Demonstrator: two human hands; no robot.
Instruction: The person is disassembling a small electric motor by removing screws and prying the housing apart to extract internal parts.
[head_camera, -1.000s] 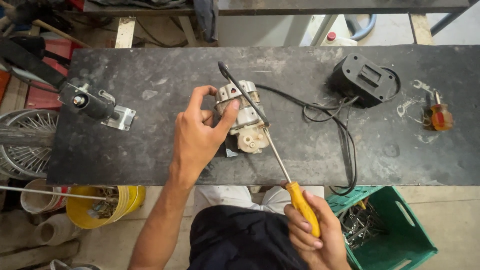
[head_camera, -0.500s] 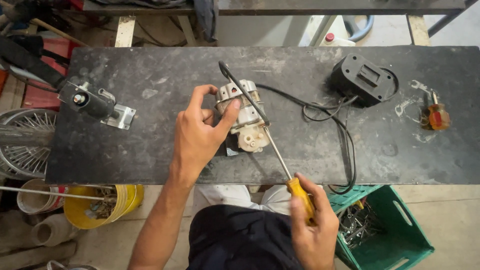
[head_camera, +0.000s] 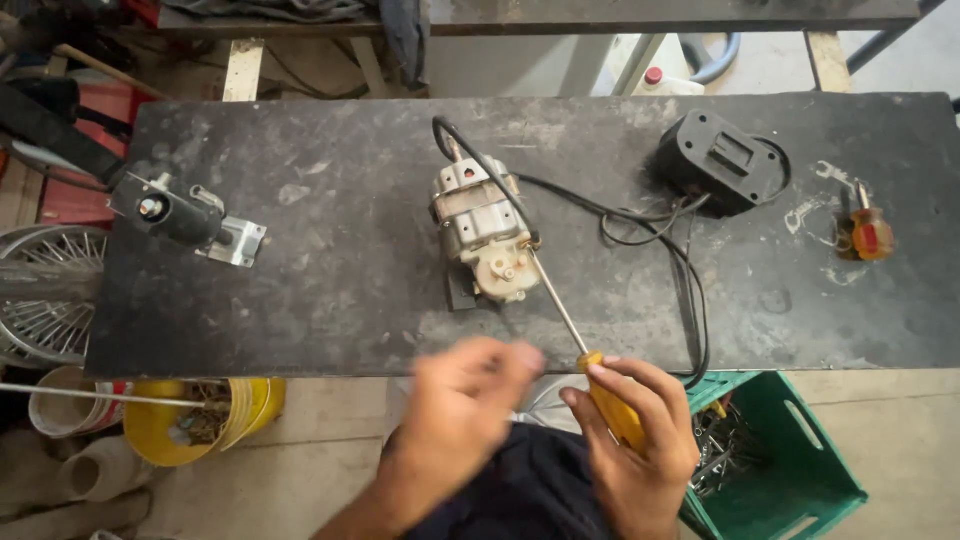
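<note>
Yellow-handled screwdriver (head_camera: 575, 345): gripped in the right hand (head_camera: 635, 445), fingers wrapped round the handle at the near table edge; its metal shaft runs up and left, the tip meeting the motor (head_camera: 480, 230) at its right side.

Motor: small, cream and metal, lying mid-table on the dark tabletop (head_camera: 330, 280), tilted, shaft end toward the person; a black cable (head_camera: 640, 225) leaves its far end and loops right.

Left hand (head_camera: 455, 420): blurred, at the near table edge, apart from the motor, just left of the screwdriver handle; holds nothing visible, but whether the fingers are spread or curled cannot be told.

Black housing (head_camera: 720, 165): far right of the motor, amid the cable loops.

Small screwdriver (head_camera: 865, 230): orange handle, right end.

Bracket part (head_camera: 185, 215): black and metal, left end.

Green crate (head_camera: 780, 470): below the table, right.

Yellow bucket (head_camera: 195, 420): below, left.
</note>
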